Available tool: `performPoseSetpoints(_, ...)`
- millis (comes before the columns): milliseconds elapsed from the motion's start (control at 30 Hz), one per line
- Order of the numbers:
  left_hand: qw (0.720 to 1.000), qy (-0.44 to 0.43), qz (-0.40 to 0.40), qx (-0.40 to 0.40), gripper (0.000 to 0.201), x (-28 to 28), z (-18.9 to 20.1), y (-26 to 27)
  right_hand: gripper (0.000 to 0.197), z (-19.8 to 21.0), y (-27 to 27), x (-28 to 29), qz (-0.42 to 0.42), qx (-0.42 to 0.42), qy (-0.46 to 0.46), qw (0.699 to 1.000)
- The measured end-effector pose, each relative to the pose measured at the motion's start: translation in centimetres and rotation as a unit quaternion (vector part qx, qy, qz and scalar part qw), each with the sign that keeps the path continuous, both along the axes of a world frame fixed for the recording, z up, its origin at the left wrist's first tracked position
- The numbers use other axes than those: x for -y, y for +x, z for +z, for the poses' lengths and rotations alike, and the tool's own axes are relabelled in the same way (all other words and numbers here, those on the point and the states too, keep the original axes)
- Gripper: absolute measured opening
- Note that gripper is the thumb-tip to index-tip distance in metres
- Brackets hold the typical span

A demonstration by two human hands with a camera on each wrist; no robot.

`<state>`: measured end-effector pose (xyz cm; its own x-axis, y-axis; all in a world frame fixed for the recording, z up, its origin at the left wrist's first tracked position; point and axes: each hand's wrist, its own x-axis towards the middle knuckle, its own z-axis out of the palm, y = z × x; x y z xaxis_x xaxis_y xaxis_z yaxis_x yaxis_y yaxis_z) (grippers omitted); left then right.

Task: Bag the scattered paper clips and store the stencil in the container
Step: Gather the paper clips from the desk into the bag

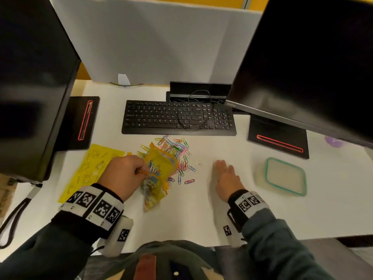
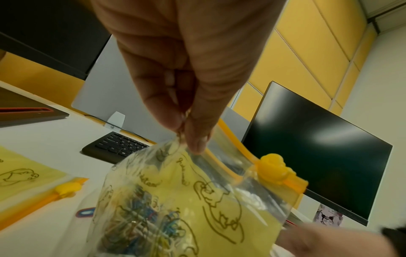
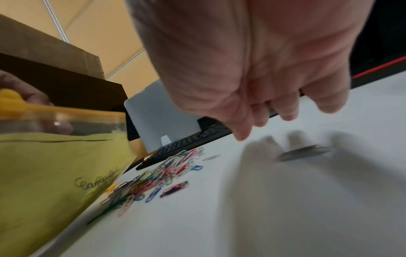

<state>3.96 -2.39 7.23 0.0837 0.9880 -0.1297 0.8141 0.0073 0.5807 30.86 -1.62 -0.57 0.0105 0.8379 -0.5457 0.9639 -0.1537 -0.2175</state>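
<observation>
My left hand (image 1: 143,171) pinches the top edge of a clear zip bag (image 1: 159,174) with yellow print and an orange slider (image 2: 274,167). It holds the bag up above the desk (image 1: 201,209), and several paper clips (image 2: 136,217) lie inside it. A pile of coloured paper clips (image 1: 177,154) is scattered on the desk right behind the bag, in front of the keyboard. My right hand (image 1: 221,165) hovers flat and empty to the right of the pile, fingers (image 3: 241,133) straight. The yellow stencil (image 1: 92,168) with animal outlines lies flat at the left, partly under my left wrist. The container (image 1: 282,176), teal-rimmed and lidded, sits to the right.
A black keyboard (image 1: 177,118) lies behind the clips. Two dark monitors (image 1: 312,67) overhang the desk on black stands (image 1: 278,138) at left and right. A white divider panel (image 1: 151,43) closes the back. The front desk edge is near my body.
</observation>
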Motion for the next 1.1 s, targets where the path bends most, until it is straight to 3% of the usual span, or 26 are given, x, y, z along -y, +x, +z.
performPoseSetpoints(133,1.0,-0.001,-0.003,-0.001,0.007,-0.2,-0.2,-0.2,0.065,0.0,2.4,4.4,-0.04,0.006,-0.084,0.996)
performPoseSetpoints(233,1.0,-0.003,-0.007,-0.003,0.005,-0.2,-0.3,0.1,0.064,-0.4,2.3,5.0,-0.038,-0.007,-0.074,0.997)
performPoseSetpoints(533,1.0,-0.009,-0.003,0.002,0.005,0.1,0.3,0.3,0.064,-1.9,-4.4,-0.5,0.029,-0.004,-0.057,0.998)
performPoseSetpoints(667,1.0,0.001,0.008,0.005,0.006,0.2,0.8,-0.6,0.061,-0.9,-5.2,-2.8,-0.011,-0.074,0.031,0.997)
performPoseSetpoints(733,1.0,0.008,0.011,0.001,0.006,0.2,1.0,-1.1,0.078,-0.4,-5.0,-3.3,-0.004,-0.097,0.056,0.994)
performPoseSetpoints(800,1.0,0.01,0.013,-0.001,0.007,0.4,1.0,-1.4,0.093,0.1,-5.2,-3.7,0.051,-0.051,0.038,0.997)
performPoseSetpoints(967,1.0,-0.007,0.025,0.002,0.007,0.7,1.0,-1.8,0.047,0.0,-6.4,-5.5,0.097,-0.038,0.075,0.992)
performPoseSetpoints(1100,0.999,-0.009,0.03,0.004,0.007,0.8,1.1,-2.0,0.036,0.1,-6.5,-6.5,0.089,-0.041,0.095,0.991)
